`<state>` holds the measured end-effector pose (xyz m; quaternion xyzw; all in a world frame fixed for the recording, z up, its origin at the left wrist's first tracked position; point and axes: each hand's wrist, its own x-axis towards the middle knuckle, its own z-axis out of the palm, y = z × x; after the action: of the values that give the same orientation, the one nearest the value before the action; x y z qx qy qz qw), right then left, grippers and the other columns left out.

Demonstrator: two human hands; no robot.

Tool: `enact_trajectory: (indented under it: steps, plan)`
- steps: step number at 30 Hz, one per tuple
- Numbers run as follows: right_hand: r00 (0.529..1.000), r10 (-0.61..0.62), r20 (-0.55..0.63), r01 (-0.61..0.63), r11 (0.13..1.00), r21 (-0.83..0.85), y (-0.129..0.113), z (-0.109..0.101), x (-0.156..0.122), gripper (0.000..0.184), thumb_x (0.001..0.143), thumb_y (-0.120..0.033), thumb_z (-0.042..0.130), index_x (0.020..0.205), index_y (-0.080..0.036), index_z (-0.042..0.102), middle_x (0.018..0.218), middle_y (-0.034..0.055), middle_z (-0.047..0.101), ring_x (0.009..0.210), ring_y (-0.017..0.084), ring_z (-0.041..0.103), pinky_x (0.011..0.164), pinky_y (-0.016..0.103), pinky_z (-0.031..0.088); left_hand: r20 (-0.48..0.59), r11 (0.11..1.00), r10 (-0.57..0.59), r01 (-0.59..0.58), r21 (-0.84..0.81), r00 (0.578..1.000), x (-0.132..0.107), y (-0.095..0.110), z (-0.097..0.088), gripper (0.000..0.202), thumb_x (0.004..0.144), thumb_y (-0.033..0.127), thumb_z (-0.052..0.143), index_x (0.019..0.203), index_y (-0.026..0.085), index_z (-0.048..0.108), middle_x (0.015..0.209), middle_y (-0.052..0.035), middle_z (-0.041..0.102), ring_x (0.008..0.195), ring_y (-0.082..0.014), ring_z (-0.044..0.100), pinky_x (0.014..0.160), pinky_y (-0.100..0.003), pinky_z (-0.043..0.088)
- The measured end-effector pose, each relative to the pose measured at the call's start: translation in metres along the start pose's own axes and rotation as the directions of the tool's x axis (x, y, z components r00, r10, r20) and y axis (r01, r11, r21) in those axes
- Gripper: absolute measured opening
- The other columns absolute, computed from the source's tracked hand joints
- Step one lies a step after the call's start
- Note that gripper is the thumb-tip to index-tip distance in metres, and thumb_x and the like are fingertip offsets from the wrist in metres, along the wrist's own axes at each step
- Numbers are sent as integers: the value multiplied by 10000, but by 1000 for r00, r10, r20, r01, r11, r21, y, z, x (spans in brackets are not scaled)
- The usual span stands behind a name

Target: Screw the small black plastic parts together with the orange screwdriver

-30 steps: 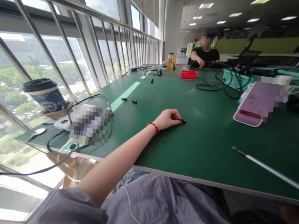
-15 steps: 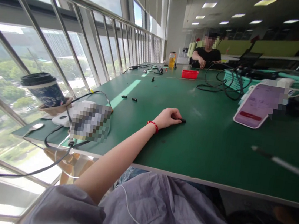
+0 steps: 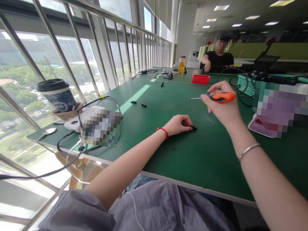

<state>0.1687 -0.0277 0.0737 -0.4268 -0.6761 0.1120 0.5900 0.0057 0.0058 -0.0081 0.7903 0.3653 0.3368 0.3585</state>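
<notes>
My left hand, with a red string bracelet at its wrist, rests on the green table. Its fingers are closed on a small black piece whose end sticks out at the fingertips; the rest is hidden. Above the table, to the right and farther away, my right hand grips a screwdriver by its orange and black handle. The thin metal shaft points left, its tip apart from the black piece. Left of my hands lie two similar small black pieces, one beside the other.
A lidded paper cup stands at the left table edge beside cables and a white power strip. Farther back are a red tray, a jar and a teal basket. A phone leans at right. Someone sits at the far end.
My right hand has come up from the lower right to above the table, with the screwdriver now in plain view. My left hand stays on the black piece. The view has shifted slightly.
</notes>
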Motion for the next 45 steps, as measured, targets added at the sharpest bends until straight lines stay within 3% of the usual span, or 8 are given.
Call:
enact_trajectory:
  steps: [4, 7, 11, 17, 30, 34, 39, 45]
  plan:
    - [989, 149, -6, -149, 988, 41, 15, 2, -10, 179, 627, -285, 748, 686, -186, 611, 677, 19, 633, 458, 123, 542, 480, 291, 438, 3, 1000, -3, 3, 16, 1000, 0, 2, 0, 97, 691, 159, 684, 739, 109, 615, 764, -47, 676, 700, -114, 602, 722, -261, 497]
    - [978, 192, -85, -187, 980, 63, 18, -2, -17, 208, 670, -369, 723, 684, -188, 622, 569, 8, 595, 411, 128, 501, 454, 299, 419, 9, 1000, -6, 6, 26, 1000, 0, 3, 0, 95, 688, 152, 680, 743, 108, 617, 771, -50, 673, 701, -115, 600, 727, -266, 498]
    - [987, 127, -94, -125, 992, 23, 18, 0, -22, 305, 765, -479, 617, 640, -212, 535, 427, -32, 466, 369, 124, 433, 435, 294, 378, -3, 999, 2, -2, 41, 1000, 0, 2, 0, 91, 677, 131, 672, 745, 111, 615, 765, -37, 665, 701, -110, 593, 729, -262, 496]
    - [998, -35, -44, 25, 978, -206, 22, 12, -27, 271, 715, -435, 651, 626, -212, 525, 504, -7, 525, 475, 145, 502, 502, 297, 404, -15, 996, 14, -12, 85, 1000, 1, -1, 0, 102, 671, 143, 678, 742, 117, 610, 726, -14, 639, 677, -101, 571, 713, -254, 487]
    - [1000, 10, -9, -12, 985, -175, 20, 13, -29, 232, 719, -416, 609, 659, -201, 546, 539, 7, 548, 507, 155, 519, 532, 305, 427, 1, 999, 11, -11, 45, 1000, 1, 0, -1, 113, 673, 168, 677, 735, 117, 599, 725, -10, 627, 678, -100, 558, 702, -251, 475]
    - [1000, 31, 0, -30, 983, -182, 19, 13, -30, 196, 710, -371, 610, 804, -207, 561, 603, 6, 561, 508, 154, 505, 528, 311, 419, 0, 999, 18, -18, 36, 1000, 2, -1, -1, 114, 670, 167, 681, 729, 117, 598, 714, -4, 623, 674, -96, 552, 698, -244, 470]
    - [999, -26, 21, 30, 981, -192, 16, 10, -32, 295, 731, -341, 588, 994, -231, 508, 664, -3, 580, 548, 167, 536, 544, 306, 418, 3, 999, 27, -28, 21, 1000, 2, -2, -1, 115, 665, 162, 683, 718, 118, 590, 702, 1, 615, 659, -92, 544, 676, -235, 461]
    - [999, 1, -41, -14, 948, -317, 5, 12, -33, 285, 756, -500, 579, 842, -229, 568, 612, -2, 557, 591, 191, 547, 568, 306, 387, 0, 1000, 18, -18, 16, 1000, 2, -2, -1, 108, 663, 155, 681, 703, 117, 588, 689, 2, 617, 642, -88, 542, 657, -228, 455]
